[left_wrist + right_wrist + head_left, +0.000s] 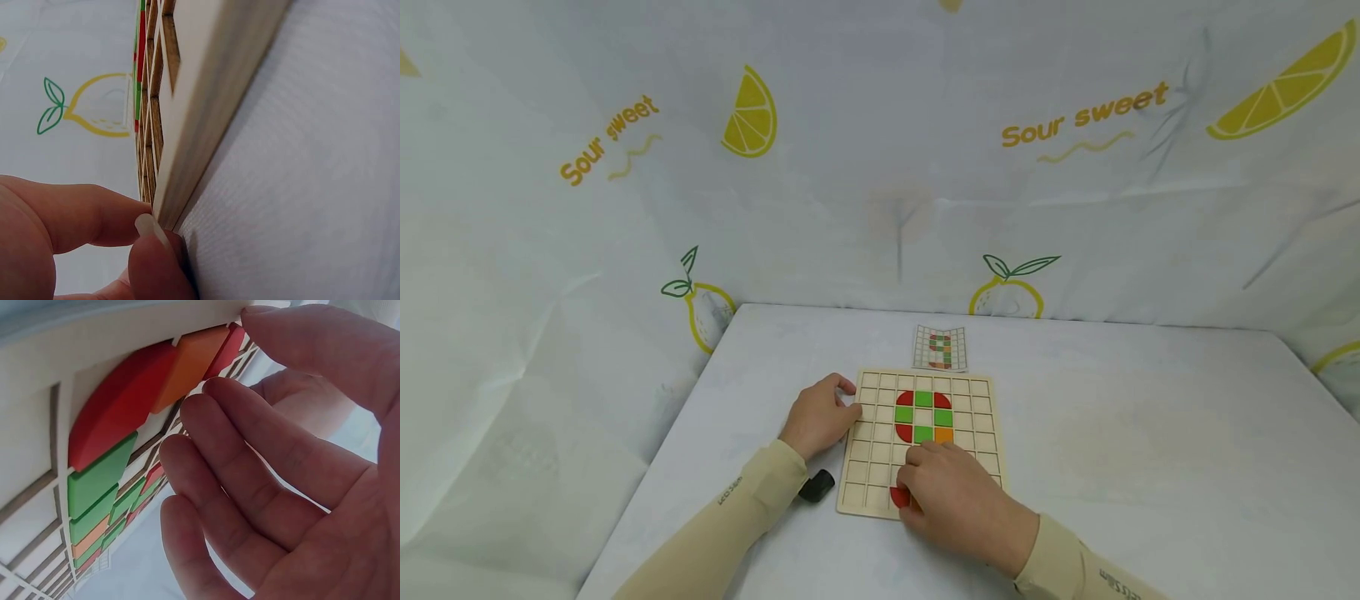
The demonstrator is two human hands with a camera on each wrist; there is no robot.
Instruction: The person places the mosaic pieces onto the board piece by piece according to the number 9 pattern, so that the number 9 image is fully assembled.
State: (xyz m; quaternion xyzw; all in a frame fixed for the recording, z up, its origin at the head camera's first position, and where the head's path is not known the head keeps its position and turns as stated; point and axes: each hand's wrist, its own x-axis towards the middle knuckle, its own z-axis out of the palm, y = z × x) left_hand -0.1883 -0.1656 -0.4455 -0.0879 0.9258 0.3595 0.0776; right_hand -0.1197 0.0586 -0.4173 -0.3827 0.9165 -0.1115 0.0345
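Observation:
A square wooden grid board (872,454) lies flat on the white surface, with red, green and orange tiles in some of its cells. My left hand (822,415) holds the board's left edge between thumb and index finger; the left wrist view shows these fingertips (150,228) meeting at the edge. Over the lower right of the board is my right hand (958,500), fingers loosely bent. Its thumb tip is by the near edge, beside a red tile (899,497). In the right wrist view, a rounded red tile (122,406) and an orange tile (190,362) sit in cells near these fingers.
Behind the board lies a pattern card (940,348) printed with a similar coloured grid. A small black object (817,486) rests left of the board, close to the left sleeve. A white cloth with lemon prints (880,167) hangs at the back.

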